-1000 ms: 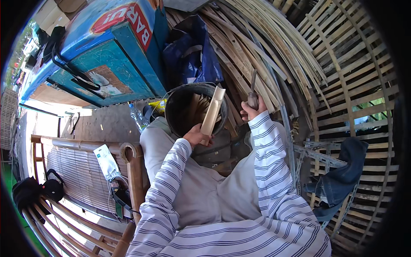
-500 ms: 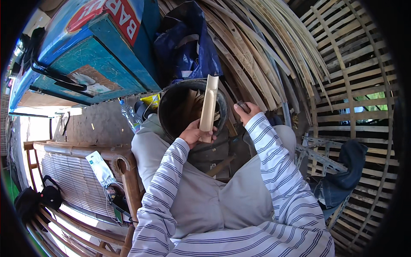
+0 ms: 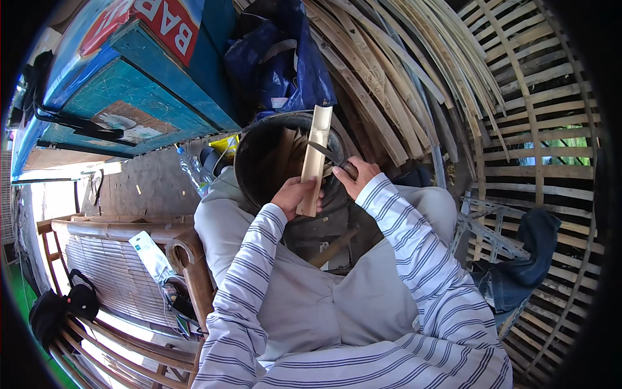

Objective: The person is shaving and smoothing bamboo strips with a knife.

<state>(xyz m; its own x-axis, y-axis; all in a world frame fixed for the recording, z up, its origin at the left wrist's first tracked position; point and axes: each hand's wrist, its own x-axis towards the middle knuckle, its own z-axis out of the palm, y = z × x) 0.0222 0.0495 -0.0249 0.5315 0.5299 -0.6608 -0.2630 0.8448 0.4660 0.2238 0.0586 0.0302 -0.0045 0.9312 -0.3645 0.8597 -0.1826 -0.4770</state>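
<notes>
My left hand grips the lower end of a split piece of bamboo, pale and hollowed, standing nearly upright. In my right hand is a knife with a dark handle. Its blade reaches leftward to the bamboo's upper half and seems to touch it. Below both hands stands a round black bucket between my knees, with strips of bamboo or wood inside. The fingers of my left hand are partly hidden behind the bamboo.
Long bamboo strips are heaped at the far right, beside a slatted bamboo wall. A blue plastic bag lies behind the bucket. A blue cabinet stands at the far left, above a bamboo bench. A plastic bottle lies near my left knee.
My right hand has moved left toward the bamboo, and the knife blade now shows against it. The bamboo stays in my left hand, slightly shifted.
</notes>
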